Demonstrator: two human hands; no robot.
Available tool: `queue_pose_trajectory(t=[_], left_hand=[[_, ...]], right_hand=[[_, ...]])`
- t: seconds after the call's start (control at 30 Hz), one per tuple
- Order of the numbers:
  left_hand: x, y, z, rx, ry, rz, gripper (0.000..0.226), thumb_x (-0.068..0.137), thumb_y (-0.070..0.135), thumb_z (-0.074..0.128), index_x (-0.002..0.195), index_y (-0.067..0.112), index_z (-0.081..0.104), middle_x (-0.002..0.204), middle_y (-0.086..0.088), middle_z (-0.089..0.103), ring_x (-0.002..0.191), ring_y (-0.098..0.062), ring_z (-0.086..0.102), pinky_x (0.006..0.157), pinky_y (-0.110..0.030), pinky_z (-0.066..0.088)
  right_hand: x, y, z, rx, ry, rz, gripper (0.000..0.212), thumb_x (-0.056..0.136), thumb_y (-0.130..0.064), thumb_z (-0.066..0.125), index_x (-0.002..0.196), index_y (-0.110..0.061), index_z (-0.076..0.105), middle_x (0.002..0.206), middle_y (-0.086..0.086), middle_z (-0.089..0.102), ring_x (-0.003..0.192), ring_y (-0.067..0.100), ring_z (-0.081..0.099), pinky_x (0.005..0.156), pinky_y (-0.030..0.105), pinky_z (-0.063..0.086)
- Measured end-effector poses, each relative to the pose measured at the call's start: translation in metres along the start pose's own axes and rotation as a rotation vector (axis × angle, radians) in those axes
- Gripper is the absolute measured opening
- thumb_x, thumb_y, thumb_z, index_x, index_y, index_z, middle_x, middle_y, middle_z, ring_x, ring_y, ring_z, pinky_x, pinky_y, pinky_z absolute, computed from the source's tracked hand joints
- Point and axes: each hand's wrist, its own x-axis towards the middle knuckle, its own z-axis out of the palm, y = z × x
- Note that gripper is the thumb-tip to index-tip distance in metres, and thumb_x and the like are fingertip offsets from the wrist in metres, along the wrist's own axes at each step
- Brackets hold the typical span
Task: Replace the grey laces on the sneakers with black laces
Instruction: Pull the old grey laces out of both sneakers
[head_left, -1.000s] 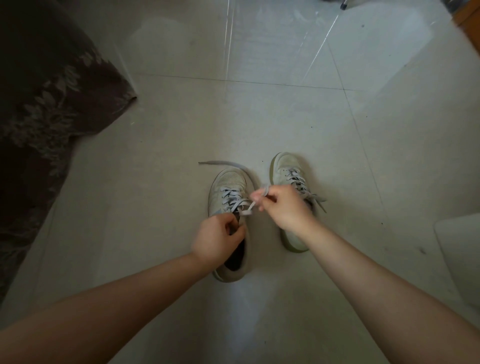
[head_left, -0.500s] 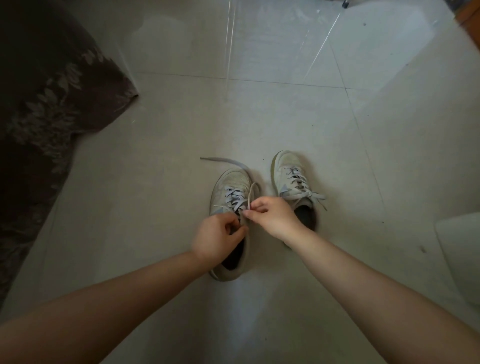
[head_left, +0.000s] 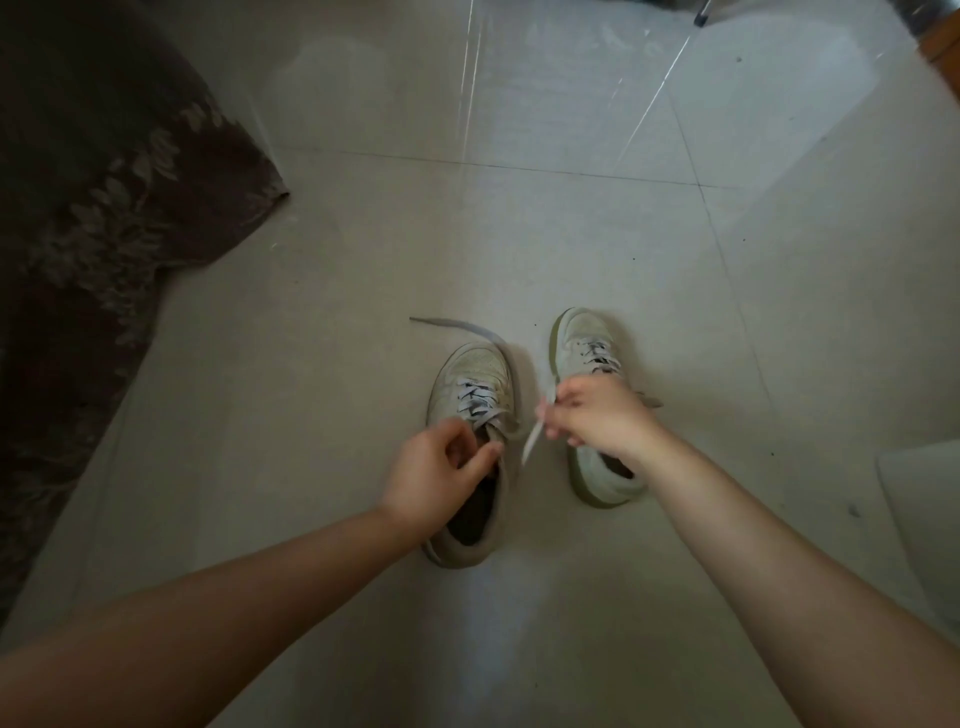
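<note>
While my right grip (head_left: 592, 415) pinches the grey lace (head_left: 535, 436), my left grip (head_left: 441, 467) steadies the half-unlaced left sneaker (head_left: 475, 384); black laces remain unseen.

Two pale sneakers side by side on tiled floor (head_left: 571, 234), toes away from camera. Left hand (head_left: 436, 470) rests at the tongue of the left sneaker (head_left: 470, 379), fingers curled. Right hand (head_left: 597, 415) pinches a grey lace (head_left: 532, 441) end, above the right sneaker (head_left: 597, 478). Loose lace end trails past the left toe. Dark patterned rug (head_left: 93, 197) at far left.
</note>
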Motion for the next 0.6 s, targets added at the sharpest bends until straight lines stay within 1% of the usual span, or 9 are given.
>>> queue_pose_trajectory(t=[0.1,0.17,0.2,0.27,0.3,0.37,0.43,0.53,0.6], left_hand=[[0.008,-0.004,-0.005,0.035,0.091,-0.052,0.018,0.083,0.025,0.068,0.089,0.020,0.053,0.061,0.007,0.043,0.053,-0.006,0.044,0.054,-0.026,0.032],[0.017,-0.007,-0.008,0.092,0.068,-0.051,0.027,0.083,0.025,0.067,0.108,0.024,0.059,0.077,0.005,0.047,0.064,-0.014,0.051,0.063,-0.026,0.039],[0.021,-0.008,-0.010,0.117,0.042,-0.046,0.029,0.083,0.025,0.067,0.112,0.026,0.061,0.084,0.004,0.047,0.071,-0.017,0.055,0.068,-0.027,0.044],[0.026,-0.008,-0.012,0.128,0.021,-0.030,0.022,0.083,0.025,0.067,0.105,0.026,0.065,0.091,0.004,0.049,0.075,-0.018,0.058,0.075,-0.029,0.049],[0.027,-0.008,-0.013,0.128,0.022,-0.019,0.017,0.083,0.025,0.068,0.100,0.026,0.067,0.091,0.004,0.049,0.074,-0.016,0.058,0.074,-0.029,0.050],[0.029,-0.009,-0.013,0.154,0.015,0.017,0.011,0.083,0.024,0.068,0.094,0.023,0.068,0.091,0.003,0.051,0.074,-0.016,0.057,0.070,-0.029,0.049],[0.031,-0.010,-0.013,0.158,-0.007,0.040,0.011,0.086,0.023,0.066,0.095,0.018,0.068,0.090,0.002,0.052,0.075,-0.016,0.054,0.067,-0.028,0.045],[0.033,-0.013,-0.011,0.034,-0.015,0.057,0.008,0.088,0.018,0.063,0.093,0.015,0.069,0.087,-0.002,0.062,0.080,-0.020,0.060,0.070,-0.030,0.046],[0.029,-0.015,-0.010,-0.041,0.001,0.014,0.002,0.088,0.017,0.062,0.088,0.018,0.064,0.079,0.002,0.063,0.076,-0.017,0.061,0.068,-0.030,0.047]], right_hand=[[-0.009,-0.003,0.005,-0.544,-0.301,0.095,0.027,0.084,-0.022,0.069,0.060,-0.014,0.060,0.055,-0.005,0.062,0.043,0.003,0.052,0.050,0.016,0.040],[-0.015,-0.010,0.009,-0.762,-0.416,0.156,0.033,0.083,-0.034,0.069,0.059,-0.015,0.058,0.053,-0.003,0.058,0.041,0.005,0.053,0.050,0.016,0.042],[-0.017,-0.015,0.010,-0.866,-0.406,0.151,0.036,0.083,-0.041,0.068,0.060,-0.014,0.058,0.054,-0.003,0.058,0.050,0.011,0.058,0.056,0.019,0.045],[-0.016,-0.021,0.012,-1.008,-0.250,0.038,0.036,0.084,-0.048,0.063,0.070,-0.015,0.058,0.069,0.000,0.061,0.074,0.022,0.062,0.066,0.025,0.045],[-0.014,-0.024,0.014,-0.979,-0.138,-0.062,0.029,0.086,-0.047,0.060,0.080,-0.018,0.060,0.081,0.000,0.063,0.085,0.023,0.062,0.070,0.027,0.045],[-0.009,-0.029,0.020,-0.742,0.001,-0.282,0.016,0.090,-0.037,0.057,0.097,-0.024,0.063,0.101,-0.004,0.061,0.096,0.018,0.059,0.081,0.031,0.047],[-0.002,-0.032,0.031,-0.612,-0.018,-0.430,0.017,0.091,-0.028,0.056,0.106,-0.024,0.064,0.108,-0.005,0.058,0.099,0.015,0.055,0.084,0.033,0.047],[0.008,-0.029,0.048,-0.698,-0.035,-0.459,0.020,0.090,-0.024,0.055,0.107,-0.019,0.065,0.109,0.000,0.057,0.103,0.019,0.054,0.085,0.034,0.047],[0.013,-0.027,0.052,-0.751,-0.003,-0.466,0.018,0.088,-0.024,0.056,0.102,-0.018,0.065,0.106,0.001,0.058,0.103,0.020,0.053,0.082,0.032,0.046]])
